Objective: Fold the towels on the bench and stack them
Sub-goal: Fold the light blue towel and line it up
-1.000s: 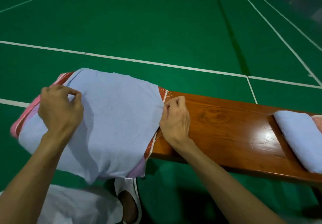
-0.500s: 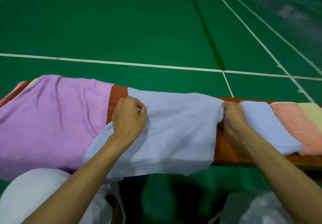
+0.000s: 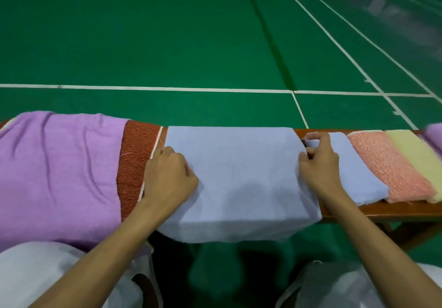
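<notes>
Wooden bench (image 3: pixel 394 210): left grip (image 3: pixel 167 176) and right grip (image 3: pixel 319 171) pinch the spread blue towel (image 3: pixel 239 176).

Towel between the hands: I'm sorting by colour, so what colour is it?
Light blue towel, seen best in the head view.

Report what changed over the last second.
The light blue towel was pulled rightward off the purple towel, uncovering it, and now lies spread on the bench beside the folded blue towel, which stayed put. The left hand and right hand kept their grip on its side edges.
</notes>
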`<act>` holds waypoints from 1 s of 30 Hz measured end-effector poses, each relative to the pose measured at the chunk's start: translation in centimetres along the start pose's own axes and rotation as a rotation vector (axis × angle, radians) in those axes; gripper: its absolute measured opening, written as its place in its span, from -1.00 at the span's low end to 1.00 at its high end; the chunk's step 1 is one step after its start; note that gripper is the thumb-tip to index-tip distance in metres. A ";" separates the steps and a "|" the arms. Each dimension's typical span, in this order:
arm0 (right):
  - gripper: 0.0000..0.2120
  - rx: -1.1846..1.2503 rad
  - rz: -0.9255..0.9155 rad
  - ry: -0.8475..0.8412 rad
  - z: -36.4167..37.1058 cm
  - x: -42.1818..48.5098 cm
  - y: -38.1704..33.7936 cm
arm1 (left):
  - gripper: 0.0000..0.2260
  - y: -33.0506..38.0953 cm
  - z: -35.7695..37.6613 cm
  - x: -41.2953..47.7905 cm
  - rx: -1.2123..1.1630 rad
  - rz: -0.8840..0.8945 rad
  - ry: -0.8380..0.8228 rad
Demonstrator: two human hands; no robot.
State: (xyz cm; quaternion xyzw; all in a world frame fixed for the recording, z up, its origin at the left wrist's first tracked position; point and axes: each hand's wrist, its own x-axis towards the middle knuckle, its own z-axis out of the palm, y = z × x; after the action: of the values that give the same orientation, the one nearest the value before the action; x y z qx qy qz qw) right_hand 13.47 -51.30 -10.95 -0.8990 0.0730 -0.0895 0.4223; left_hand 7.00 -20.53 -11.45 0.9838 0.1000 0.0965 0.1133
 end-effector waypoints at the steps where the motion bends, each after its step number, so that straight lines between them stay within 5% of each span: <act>1: -0.68 -0.055 -0.020 0.031 0.1 -0.2 -0.2 | -0.82 -0.3 0.1 0.0 -0.028 0.013 0.018; 5: -0.56 -0.241 -0.203 0.113 0.6 -0.9 -1.6 | -0.54 -1.1 1.0 0.8 -0.171 0.119 0.119; 12: -0.24 -0.572 -0.474 -0.448 4.4 -1.8 0.2 | -0.27 -2.1 4.0 1.2 0.018 0.264 -0.166; 25: -0.18 -0.689 -0.358 -0.386 3.8 -1.1 1.6 | -0.21 -2.1 3.4 0.1 -0.043 0.217 -0.182; 30: -0.55 -0.415 -0.310 -0.123 2.7 -1.8 -0.5 | -0.43 -2.3 1.9 0.2 -0.324 0.002 0.105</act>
State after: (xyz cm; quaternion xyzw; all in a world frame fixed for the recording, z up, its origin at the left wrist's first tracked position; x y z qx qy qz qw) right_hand 12.37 -48.63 -12.42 -0.9706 -0.0744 -0.0813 0.2139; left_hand 7.18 -18.65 -13.81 0.9464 0.0880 0.1629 0.2647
